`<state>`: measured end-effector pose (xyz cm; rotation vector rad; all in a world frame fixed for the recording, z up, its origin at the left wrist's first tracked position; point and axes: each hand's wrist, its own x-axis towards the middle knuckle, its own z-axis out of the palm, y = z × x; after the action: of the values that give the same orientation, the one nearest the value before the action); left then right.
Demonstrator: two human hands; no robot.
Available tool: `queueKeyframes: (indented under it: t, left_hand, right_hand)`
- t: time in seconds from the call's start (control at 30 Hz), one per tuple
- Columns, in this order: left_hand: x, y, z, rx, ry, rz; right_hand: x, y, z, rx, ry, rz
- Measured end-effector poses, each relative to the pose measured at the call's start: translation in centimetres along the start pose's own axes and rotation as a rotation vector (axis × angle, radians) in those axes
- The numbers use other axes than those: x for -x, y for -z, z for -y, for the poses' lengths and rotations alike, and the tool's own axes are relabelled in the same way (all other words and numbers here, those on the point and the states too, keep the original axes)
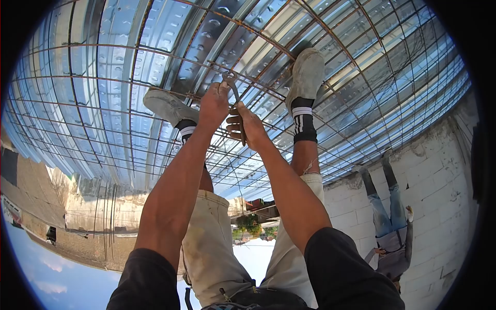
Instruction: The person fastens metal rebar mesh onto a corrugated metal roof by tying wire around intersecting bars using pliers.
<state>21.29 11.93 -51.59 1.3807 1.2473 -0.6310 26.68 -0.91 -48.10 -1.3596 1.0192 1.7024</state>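
Observation:
My right hand (251, 126) is wrapped round the handles of metal pincers (235, 92), thumb along the upper side. The head of the pincers meets the rusty steel mesh (294, 57) near a bar crossing. Close beside it, my left hand (214, 106) is closed with its fingertips by the pincers' head; whatever it pinches is too small to make out. Under the mesh lies shiny ribbed metal decking (116, 67). My left shoe (168, 106) and right shoe (307, 72) stand on the mesh either side of my hands.
Another person (392, 237) stands at the right by a pale block wall (434, 206). Thin upright bars (110, 212) rise before a weathered wall (82, 206) at the left. A tangle of thin wire (408, 57) lies on the mesh at the upper right.

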Motion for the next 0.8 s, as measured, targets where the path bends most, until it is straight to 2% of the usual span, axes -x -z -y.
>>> queueKeyframes:
  t: [0.07,0.17,0.2,0.23,0.3,0.37,0.47,0.53,0.63,0.73,0.8]
  left_hand:
    - [0.9,-0.1,0.7,0.103,-0.098,0.109]
    - [2.7,0.7,0.2,0.042,-0.037,0.071]
    - [3.0,0.2,1.3,0.270,0.023,-0.001]
    - [3.4,0.5,0.8,0.472,0.130,0.030]
    - [4.6,1.2,-0.3,0.876,0.344,0.105]
    - [5.9,1.7,-1.7,1.032,0.311,0.340]
    - [6.2,3.5,-2.7,0.976,0.341,0.229]
    - [4.3,5.5,-1.4,0.968,0.291,0.150]
    - [2.2,11.4,-2.3,0.877,0.247,0.020]
    - [1.6,17.3,-6.0,0.741,0.208,-0.147]
    - [1.8,20.9,-8.5,0.708,0.121,-0.175]
  right_hand:
    - [0.6,-0.3,1.6,0.073,0.069,0.004]
    - [1.4,-0.7,2.4,0.224,0.126,-0.105]
    - [1.0,-0.4,2.0,0.235,0.151,-0.141]
    - [0.7,-0.1,1.7,0.246,0.176,-0.180]
    - [1.2,0.1,2.4,0.055,0.233,-0.164]
    - [3.4,-0.3,5.5,-0.242,0.246,-0.026]
    - [4.8,1.1,9.5,-0.448,0.408,-0.026]
    - [7.0,3.0,13.2,-0.245,0.555,-0.200]
    - [10.6,6.9,16.0,0.476,0.631,-0.590]
    - [9.5,12.5,14.3,0.942,0.721,-0.821]
    - [8.0,15.9,11.1,0.949,0.591,-0.843]
